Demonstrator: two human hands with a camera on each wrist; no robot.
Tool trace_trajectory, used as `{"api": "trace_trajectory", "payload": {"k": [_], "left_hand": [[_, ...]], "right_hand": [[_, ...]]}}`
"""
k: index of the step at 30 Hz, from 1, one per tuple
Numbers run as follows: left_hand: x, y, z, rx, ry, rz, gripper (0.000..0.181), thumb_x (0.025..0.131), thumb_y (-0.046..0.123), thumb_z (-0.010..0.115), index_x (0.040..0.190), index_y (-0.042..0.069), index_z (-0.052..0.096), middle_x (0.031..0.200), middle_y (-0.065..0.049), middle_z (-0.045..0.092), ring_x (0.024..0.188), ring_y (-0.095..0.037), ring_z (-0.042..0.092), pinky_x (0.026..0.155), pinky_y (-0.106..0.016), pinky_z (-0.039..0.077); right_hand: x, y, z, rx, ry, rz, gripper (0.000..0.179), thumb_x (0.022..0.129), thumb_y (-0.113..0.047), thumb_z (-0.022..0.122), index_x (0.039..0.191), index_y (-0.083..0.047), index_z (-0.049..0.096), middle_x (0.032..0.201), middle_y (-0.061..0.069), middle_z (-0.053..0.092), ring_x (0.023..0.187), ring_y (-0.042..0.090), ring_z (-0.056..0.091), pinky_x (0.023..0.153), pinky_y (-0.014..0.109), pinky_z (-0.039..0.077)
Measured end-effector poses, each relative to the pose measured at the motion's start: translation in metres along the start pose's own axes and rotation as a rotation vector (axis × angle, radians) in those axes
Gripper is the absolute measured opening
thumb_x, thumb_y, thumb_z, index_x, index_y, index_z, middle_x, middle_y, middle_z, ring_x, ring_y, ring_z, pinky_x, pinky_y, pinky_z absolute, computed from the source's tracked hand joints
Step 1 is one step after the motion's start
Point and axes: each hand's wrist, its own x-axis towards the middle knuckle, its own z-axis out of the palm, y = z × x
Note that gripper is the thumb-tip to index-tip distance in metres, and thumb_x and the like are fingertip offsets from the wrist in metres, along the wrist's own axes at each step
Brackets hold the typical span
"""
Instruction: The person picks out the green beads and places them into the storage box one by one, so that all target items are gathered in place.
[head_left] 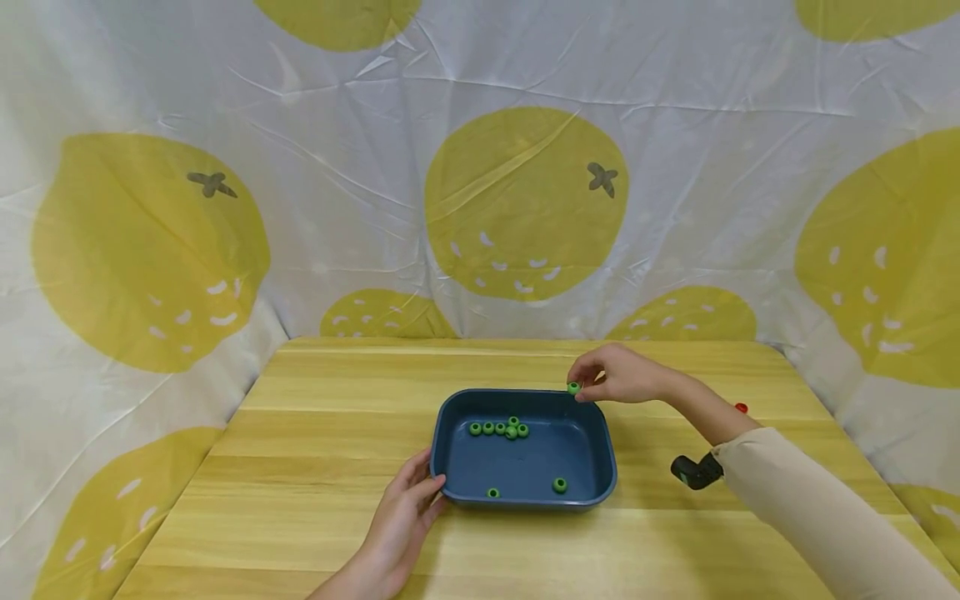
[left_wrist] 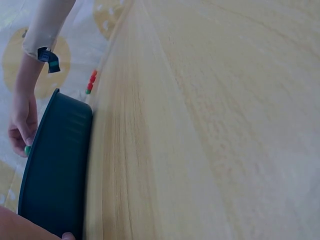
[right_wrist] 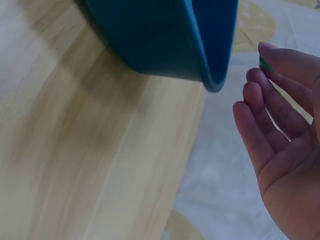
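A dark blue plastic bin (head_left: 517,467) stands on the wooden table in the head view. My left hand (head_left: 400,521) grips its near left corner, thumb at the rim. Over the far right part of the rim, my right hand (head_left: 626,373) pinches a small green bead (head_left: 573,388) between thumb and fingertips; in the right wrist view only a sliver of that bead (right_wrist: 265,64) shows. Several green beads (head_left: 500,429) cluster along the far side of the bin's floor. Two more lie near its front wall, one bead (head_left: 559,489) to the right and one bead (head_left: 493,494) further left.
A red bead (head_left: 741,407) shows beside the right forearm. The left wrist view has a short row of red and green beads (left_wrist: 92,79) beyond the bin. A black wrist device (head_left: 697,472) sticks out at the right sleeve. Lemon-print cloth (head_left: 360,183) hangs behind the table.
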Motion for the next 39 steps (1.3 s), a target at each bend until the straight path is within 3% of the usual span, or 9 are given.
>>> {"api": "trace_trajectory", "payload": {"k": [12, 24, 31, 39], "left_hand": [[-0.001, -0.001, -0.001, -0.008, 0.005, 0.004, 0.061, 0.106, 0.006, 0.051, 0.160, -0.003, 0.023, 0.162, -0.026, 0.027, 0.143, -0.035, 0.038, 0.117, -0.050, 0.035], [-0.002, 0.000, -0.004, -0.003, 0.009, 0.000, 0.061, 0.107, 0.005, 0.050, 0.160, -0.004, 0.022, 0.162, -0.027, 0.026, 0.143, -0.035, 0.038, 0.117, -0.050, 0.035], [-0.003, -0.002, -0.004, -0.008, -0.006, -0.003, 0.061, 0.107, 0.005, 0.049, 0.160, -0.004, 0.021, 0.162, -0.027, 0.027, 0.145, -0.039, 0.036, 0.118, -0.050, 0.033], [-0.001, 0.000, 0.000, -0.005, 0.002, 0.001, 0.061, 0.106, 0.006, 0.052, 0.160, -0.004, 0.024, 0.162, -0.026, 0.028, 0.142, -0.034, 0.040, 0.118, -0.050, 0.034]], "right_hand": [[0.035, -0.020, 0.010, -0.033, -0.080, -0.123, 0.018, 0.096, -0.014, 0.075, 0.111, -0.003, 0.075, 0.099, -0.007, 0.071, 0.089, 0.011, 0.067, 0.084, 0.032, 0.059], [0.069, -0.036, 0.031, -0.062, -0.099, -0.172, 0.017, 0.097, -0.016, 0.076, 0.111, -0.007, 0.076, 0.098, -0.008, 0.071, 0.088, 0.007, 0.067, 0.083, 0.028, 0.058], [0.078, -0.043, 0.041, -0.081, -0.074, -0.200, 0.017, 0.096, -0.015, 0.076, 0.111, -0.007, 0.077, 0.097, -0.008, 0.072, 0.087, 0.005, 0.067, 0.082, 0.026, 0.058], [0.086, -0.045, 0.044, -0.088, -0.047, -0.210, 0.022, 0.097, -0.015, 0.075, 0.116, -0.005, 0.075, 0.097, -0.007, 0.072, 0.088, 0.006, 0.067, 0.083, 0.027, 0.058]]}}
